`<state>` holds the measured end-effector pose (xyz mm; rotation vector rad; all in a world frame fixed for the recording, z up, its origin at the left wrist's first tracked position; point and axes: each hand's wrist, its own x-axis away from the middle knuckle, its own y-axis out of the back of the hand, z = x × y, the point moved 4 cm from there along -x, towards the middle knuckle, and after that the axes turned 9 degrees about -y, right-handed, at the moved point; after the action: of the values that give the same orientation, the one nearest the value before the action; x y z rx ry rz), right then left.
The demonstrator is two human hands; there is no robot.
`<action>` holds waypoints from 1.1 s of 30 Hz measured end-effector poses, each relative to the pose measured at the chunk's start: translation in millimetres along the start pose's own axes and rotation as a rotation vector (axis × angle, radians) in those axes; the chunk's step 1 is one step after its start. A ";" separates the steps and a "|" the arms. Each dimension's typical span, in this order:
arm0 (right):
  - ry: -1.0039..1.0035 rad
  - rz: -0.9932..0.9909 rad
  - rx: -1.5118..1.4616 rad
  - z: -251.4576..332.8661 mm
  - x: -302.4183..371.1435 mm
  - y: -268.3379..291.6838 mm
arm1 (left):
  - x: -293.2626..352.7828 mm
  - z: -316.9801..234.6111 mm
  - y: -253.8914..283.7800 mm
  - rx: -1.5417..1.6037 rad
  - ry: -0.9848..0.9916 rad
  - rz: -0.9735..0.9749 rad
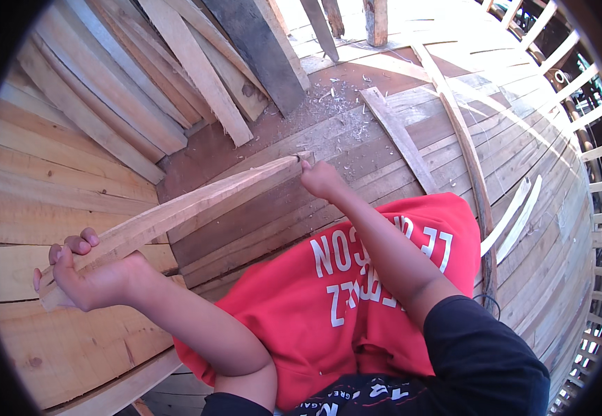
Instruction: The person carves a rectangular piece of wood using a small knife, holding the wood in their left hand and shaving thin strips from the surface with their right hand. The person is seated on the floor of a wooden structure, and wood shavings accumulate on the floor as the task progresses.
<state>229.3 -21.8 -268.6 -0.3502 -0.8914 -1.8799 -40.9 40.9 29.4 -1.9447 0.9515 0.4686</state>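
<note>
Plank floor, two pale slats; left hand grasps one wooden strip, right hand clenched at its far end

Beyond your red cloth, daylight glares on the plank floor, bleaching its far end (sunlit streaks cross it); left of the cloth, your wooden strip looks fairly sharp. Fisheye distortion bends the edges.

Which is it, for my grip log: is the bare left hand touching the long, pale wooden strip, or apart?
Touching. The head view shows the left hand gripping the long, pale wooden strip near its left end.
</note>
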 end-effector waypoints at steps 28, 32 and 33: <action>-0.175 0.003 -0.019 0.9 2.5 6.5 | 1.4 -0.3 -2.7 0.024 0.001 -0.001; 0.150 0.184 -0.119 61.2 59.3 -9.7 | 1.3 -5.8 0.5 0.028 -0.024 0.015; 0.233 0.196 -0.130 64.7 64.6 -12.4 | 2.5 -7.6 2.5 0.031 -0.026 0.029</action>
<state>179.0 -15.2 -191.6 -0.2799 -0.5602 -1.7576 -41.6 32.6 30.4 -1.8948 0.9657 0.4920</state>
